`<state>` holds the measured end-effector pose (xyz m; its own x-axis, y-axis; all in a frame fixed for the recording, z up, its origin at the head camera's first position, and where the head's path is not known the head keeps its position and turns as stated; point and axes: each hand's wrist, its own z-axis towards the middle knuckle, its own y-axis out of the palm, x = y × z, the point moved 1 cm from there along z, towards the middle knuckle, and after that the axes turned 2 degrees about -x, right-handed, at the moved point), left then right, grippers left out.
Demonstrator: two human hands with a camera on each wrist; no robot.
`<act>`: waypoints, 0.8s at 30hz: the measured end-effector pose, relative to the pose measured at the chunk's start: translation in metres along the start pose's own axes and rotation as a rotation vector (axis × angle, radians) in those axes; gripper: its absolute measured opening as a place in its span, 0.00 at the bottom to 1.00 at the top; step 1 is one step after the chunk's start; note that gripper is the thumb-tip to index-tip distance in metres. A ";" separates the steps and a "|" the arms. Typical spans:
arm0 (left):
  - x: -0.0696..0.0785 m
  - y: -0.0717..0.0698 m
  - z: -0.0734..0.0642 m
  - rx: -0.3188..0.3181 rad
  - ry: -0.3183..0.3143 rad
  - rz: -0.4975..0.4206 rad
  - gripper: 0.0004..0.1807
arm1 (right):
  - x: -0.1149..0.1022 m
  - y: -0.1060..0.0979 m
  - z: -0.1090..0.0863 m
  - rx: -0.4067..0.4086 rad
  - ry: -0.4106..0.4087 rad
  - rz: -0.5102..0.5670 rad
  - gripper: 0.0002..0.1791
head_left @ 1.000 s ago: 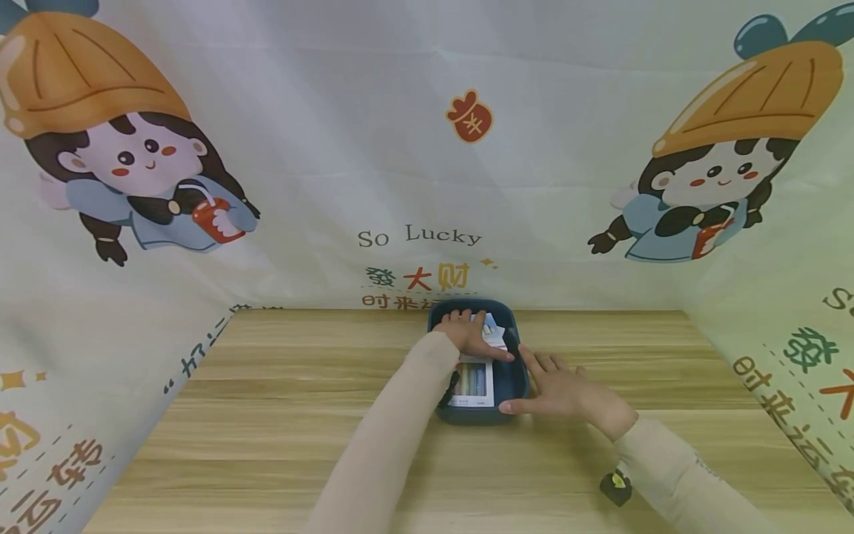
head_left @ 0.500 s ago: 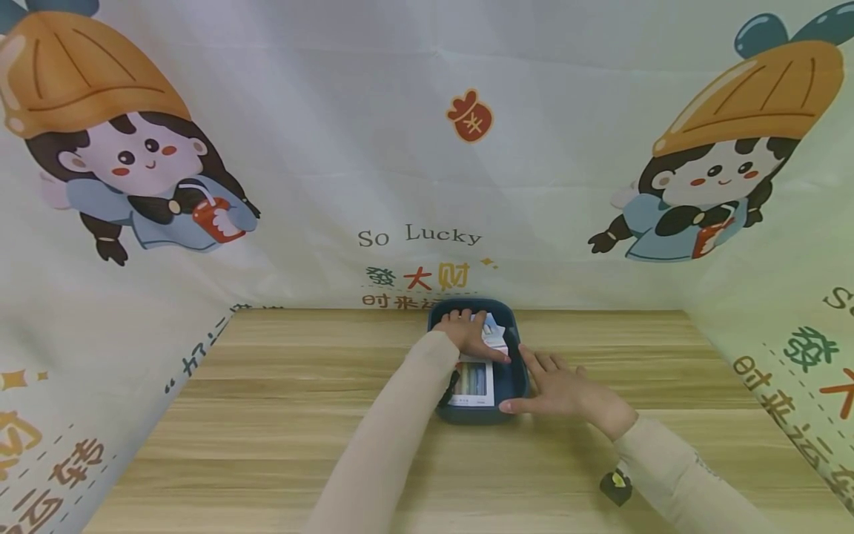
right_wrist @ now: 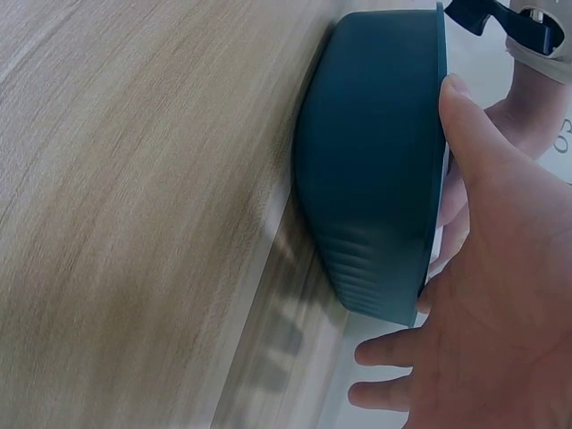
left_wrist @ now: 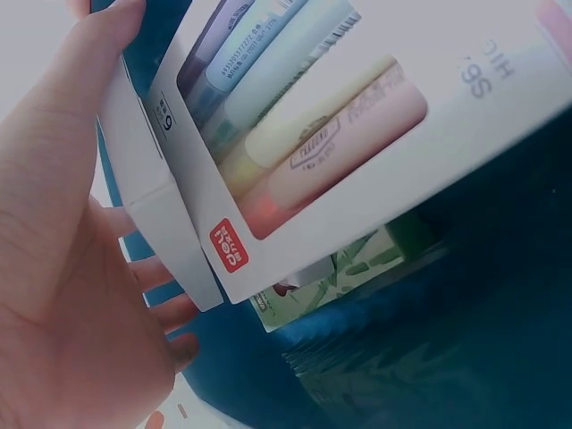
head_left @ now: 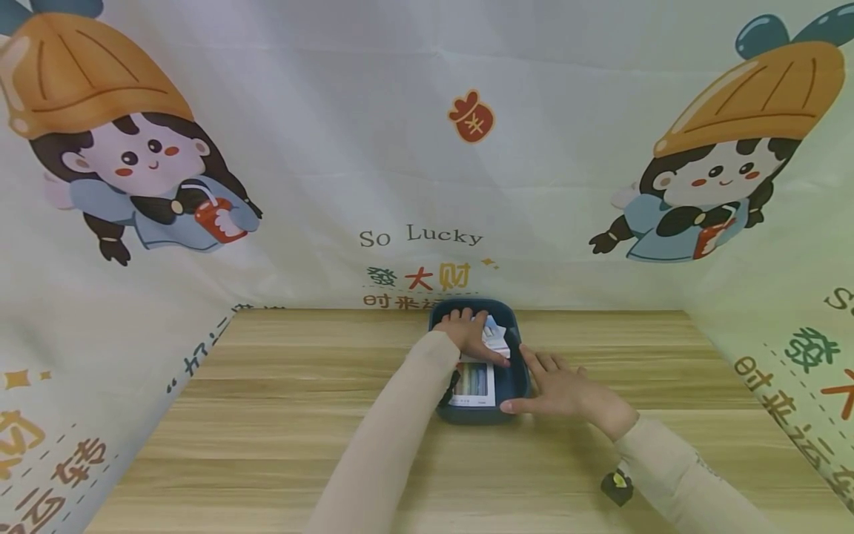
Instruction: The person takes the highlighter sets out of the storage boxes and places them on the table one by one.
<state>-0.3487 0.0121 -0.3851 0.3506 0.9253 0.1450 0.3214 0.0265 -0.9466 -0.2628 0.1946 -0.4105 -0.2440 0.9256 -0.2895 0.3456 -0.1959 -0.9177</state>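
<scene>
A dark blue plastic bin (head_left: 475, 417) stands at the table's back edge. My left hand (head_left: 467, 335) reaches inside it, fingers and thumb spread across a small white box (head_left: 495, 337) with a bluish picture. In the left wrist view, the fingers of the left hand (left_wrist: 80, 259) bend around a white box's edge. Beside them lies a white highlighter box (left_wrist: 313, 116), its window showing several pastel highlighters. A green-patterned packet (left_wrist: 349, 266) shows underneath. My right hand (right_wrist: 500, 286) touches the bin's right side, thumb along the rim and other fingers extended.
On the wooden table (head_left: 280, 445), a small black item with a yellow patch (head_left: 617, 487) lies beside my right sleeve. Printed cloth (head_left: 320, 148) encloses the back and both sides, close behind the bin.
My left thumb has drawn in slightly, and a little more of the small white box shows beside it. My right hand and the bin stay where they were.
</scene>
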 end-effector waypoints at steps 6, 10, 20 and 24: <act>0.000 -0.001 -0.001 -0.003 -0.004 -0.005 0.58 | 0.000 0.000 0.000 0.002 -0.005 0.002 0.64; 0.000 -0.001 0.000 -0.002 -0.004 0.006 0.59 | 0.000 0.000 0.000 0.002 -0.006 0.000 0.64; -0.002 0.002 0.004 -0.015 -0.017 0.017 0.60 | 0.001 0.001 0.000 -0.001 -0.006 -0.001 0.65; -0.002 0.003 0.006 -0.015 -0.020 0.027 0.60 | 0.001 0.001 0.000 0.000 -0.005 -0.002 0.65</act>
<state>-0.3534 0.0122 -0.3899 0.3414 0.9330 0.1134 0.3255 -0.0041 -0.9455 -0.2630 0.1952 -0.4114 -0.2491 0.9243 -0.2893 0.3457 -0.1942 -0.9180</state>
